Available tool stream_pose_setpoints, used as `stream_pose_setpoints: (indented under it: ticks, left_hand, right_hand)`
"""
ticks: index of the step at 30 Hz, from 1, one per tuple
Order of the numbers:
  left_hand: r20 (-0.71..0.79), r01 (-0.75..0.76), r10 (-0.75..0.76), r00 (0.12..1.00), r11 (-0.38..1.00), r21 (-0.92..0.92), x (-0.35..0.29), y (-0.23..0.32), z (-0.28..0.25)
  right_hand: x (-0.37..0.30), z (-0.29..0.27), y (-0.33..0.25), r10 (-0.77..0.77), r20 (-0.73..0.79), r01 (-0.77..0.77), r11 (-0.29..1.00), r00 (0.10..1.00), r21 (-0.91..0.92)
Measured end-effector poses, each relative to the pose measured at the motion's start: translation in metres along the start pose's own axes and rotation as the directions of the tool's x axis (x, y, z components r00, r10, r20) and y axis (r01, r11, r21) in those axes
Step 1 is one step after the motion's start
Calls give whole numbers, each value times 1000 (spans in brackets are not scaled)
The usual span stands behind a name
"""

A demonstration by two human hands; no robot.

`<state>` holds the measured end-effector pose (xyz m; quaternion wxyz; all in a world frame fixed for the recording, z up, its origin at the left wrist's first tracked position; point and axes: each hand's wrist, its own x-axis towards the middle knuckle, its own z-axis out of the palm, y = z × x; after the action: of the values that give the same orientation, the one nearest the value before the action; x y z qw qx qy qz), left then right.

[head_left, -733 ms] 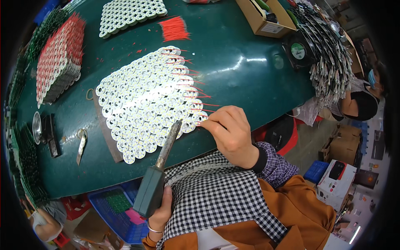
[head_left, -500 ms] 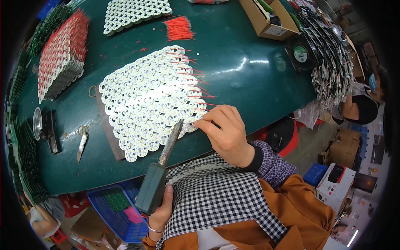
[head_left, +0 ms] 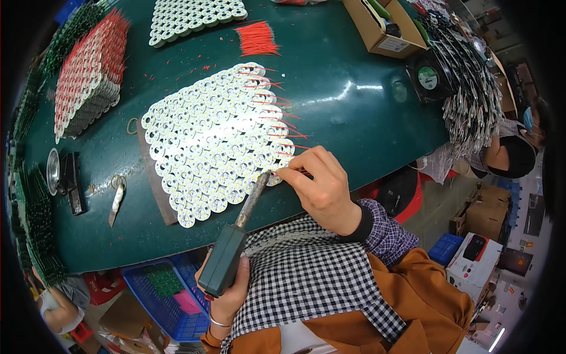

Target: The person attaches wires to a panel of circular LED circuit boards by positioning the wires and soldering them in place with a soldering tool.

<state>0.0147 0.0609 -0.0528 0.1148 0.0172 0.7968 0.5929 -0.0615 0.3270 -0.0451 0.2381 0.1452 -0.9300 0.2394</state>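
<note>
Starting at the far left, a stack of round white boards with red wires (head_left: 88, 74) is lying on the dark green table (head_left: 354, 88), and a small metal tool (head_left: 116, 200) is resting nearer the edge. Moving right, a large panel of round white LED boards (head_left: 218, 138) is sitting in the middle of the table, red leads poking out along its right side. Near the person's body, the left hand (head_left: 227, 295) is gripping a soldering iron (head_left: 236, 236), fingers wrapped tight around its dark green handle, its tip touching the panel's near right edge. Just right of that tip, the right hand (head_left: 321, 189) is hovering at the same edge, thumb and forefinger pinched together on a thin red wire (head_left: 306, 173). Farther right, a cardboard box (head_left: 383, 29) is sitting at the far side.
</note>
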Motion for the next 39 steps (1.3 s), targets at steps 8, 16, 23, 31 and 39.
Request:
stream_pose_setpoints:
  ticks: [8, 16, 23, 31, 39]
  left_hand:
    - [-48, 68, -68, 997, 998, 1, 1, 5, 3]
    - [-90, -217, 240, 967, 953, 210, -13, -21, -4]
    - [-73, -180, 199, 977, 962, 206, -11, -4, -2]
    - [-45, -60, 57, 997, 997, -49, -13, 4, -4]
    - [-53, 61, -62, 997, 998, -7, -15, 0, -3]
  right_hand:
    - [-2, 3, 0, 10, -10, -10, 1000, 1000, 5]
    - [-3, 4, 0, 7, -23, -7, 1000, 1000, 4]
    - [0, -1, -4, -5, -43, 5, 1000, 999, -9]
    - [-5, 4, -9, -3, -33, 5, 997, 999, 73]
    - [-3, 4, -9, 1, -19, 1, 997, 1000, 82]
